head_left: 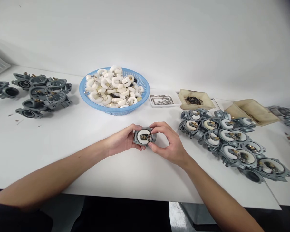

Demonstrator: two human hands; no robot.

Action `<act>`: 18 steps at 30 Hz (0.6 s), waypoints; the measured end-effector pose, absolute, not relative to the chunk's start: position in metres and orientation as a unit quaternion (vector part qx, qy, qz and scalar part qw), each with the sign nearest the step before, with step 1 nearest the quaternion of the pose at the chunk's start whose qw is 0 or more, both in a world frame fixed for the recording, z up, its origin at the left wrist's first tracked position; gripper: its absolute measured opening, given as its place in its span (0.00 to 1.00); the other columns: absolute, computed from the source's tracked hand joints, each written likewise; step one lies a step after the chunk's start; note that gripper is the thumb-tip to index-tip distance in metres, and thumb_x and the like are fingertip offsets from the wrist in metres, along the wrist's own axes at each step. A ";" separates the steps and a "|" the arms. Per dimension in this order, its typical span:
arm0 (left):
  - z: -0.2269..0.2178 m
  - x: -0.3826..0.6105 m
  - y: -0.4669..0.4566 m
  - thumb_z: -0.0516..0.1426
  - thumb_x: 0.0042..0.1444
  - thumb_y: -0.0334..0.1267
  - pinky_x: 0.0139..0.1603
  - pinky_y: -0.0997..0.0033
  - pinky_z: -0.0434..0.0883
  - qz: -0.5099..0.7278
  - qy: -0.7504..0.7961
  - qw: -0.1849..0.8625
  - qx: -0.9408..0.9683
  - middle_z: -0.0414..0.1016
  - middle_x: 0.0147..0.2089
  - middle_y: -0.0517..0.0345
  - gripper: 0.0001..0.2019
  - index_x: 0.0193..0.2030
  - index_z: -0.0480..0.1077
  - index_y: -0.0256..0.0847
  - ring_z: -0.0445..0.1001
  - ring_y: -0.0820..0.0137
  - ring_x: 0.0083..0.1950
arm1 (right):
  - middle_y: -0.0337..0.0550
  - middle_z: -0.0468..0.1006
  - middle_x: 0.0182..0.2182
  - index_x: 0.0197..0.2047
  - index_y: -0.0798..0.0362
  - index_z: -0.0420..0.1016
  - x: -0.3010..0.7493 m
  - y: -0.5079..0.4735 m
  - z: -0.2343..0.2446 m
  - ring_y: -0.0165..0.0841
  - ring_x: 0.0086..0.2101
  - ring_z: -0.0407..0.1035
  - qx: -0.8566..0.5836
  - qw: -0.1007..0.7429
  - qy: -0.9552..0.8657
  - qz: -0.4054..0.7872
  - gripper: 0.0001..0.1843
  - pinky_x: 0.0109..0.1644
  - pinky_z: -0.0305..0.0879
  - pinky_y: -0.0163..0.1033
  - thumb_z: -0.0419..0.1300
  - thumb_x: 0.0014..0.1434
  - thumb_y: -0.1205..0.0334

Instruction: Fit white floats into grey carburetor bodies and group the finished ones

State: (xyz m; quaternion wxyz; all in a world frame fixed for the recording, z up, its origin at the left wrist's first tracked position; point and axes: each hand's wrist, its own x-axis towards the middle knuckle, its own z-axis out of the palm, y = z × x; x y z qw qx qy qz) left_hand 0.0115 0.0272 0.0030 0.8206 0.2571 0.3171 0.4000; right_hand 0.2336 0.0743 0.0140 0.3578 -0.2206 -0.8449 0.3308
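Observation:
A grey metal carburetor body (pixel 154 138) is held just above the white table, its open bowl side facing up. Inside it sits a white C-shaped float (pixel 139 138), with brass parts showing in the middle. My left hand (pixel 122 140) is closed around the body's left side, thumb on top and fingers beneath. At the hinge end of the float, the thumb and index finger of my right hand (pixel 169 144) press from both sides. Whether a small pin is between those fingertips I cannot tell.
Behind my hands stands a blue basket (pixel 83 91) of white floats. To its right are a clear tray (pixel 164 105) of thin metal pins, a tub (pixel 209 102) of black rings and another tub (pixel 265 117) of brass pieces. Carburetors with floats (pixel 228 135) lie right, others (pixel 38 93) left.

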 end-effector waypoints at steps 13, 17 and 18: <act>0.002 0.011 0.028 0.56 0.65 0.44 0.46 0.64 0.74 0.398 0.312 0.821 0.266 0.78 0.44 0.49 0.14 0.46 0.76 0.36 0.77 0.64 0.40 | 0.47 0.74 0.52 0.49 0.46 0.73 0.234 0.075 0.014 0.40 0.52 0.72 -0.214 0.354 -0.850 0.326 0.18 0.57 0.70 0.48 0.68 0.57 0.68; 0.003 0.011 0.028 0.56 0.65 0.44 0.45 0.64 0.74 0.400 0.312 0.820 0.264 0.78 0.44 0.48 0.14 0.46 0.77 0.35 0.77 0.64 0.40 | 0.47 0.73 0.53 0.49 0.46 0.73 0.234 0.074 0.014 0.40 0.52 0.72 -0.210 0.354 -0.852 0.324 0.18 0.57 0.70 0.48 0.69 0.57 0.68; 0.003 0.011 0.028 0.56 0.65 0.44 0.45 0.64 0.74 0.401 0.313 0.819 0.264 0.78 0.44 0.48 0.14 0.46 0.77 0.34 0.77 0.64 0.40 | 0.47 0.74 0.53 0.49 0.46 0.73 0.234 0.074 0.014 0.40 0.52 0.72 -0.208 0.355 -0.852 0.323 0.18 0.57 0.70 0.48 0.69 0.57 0.68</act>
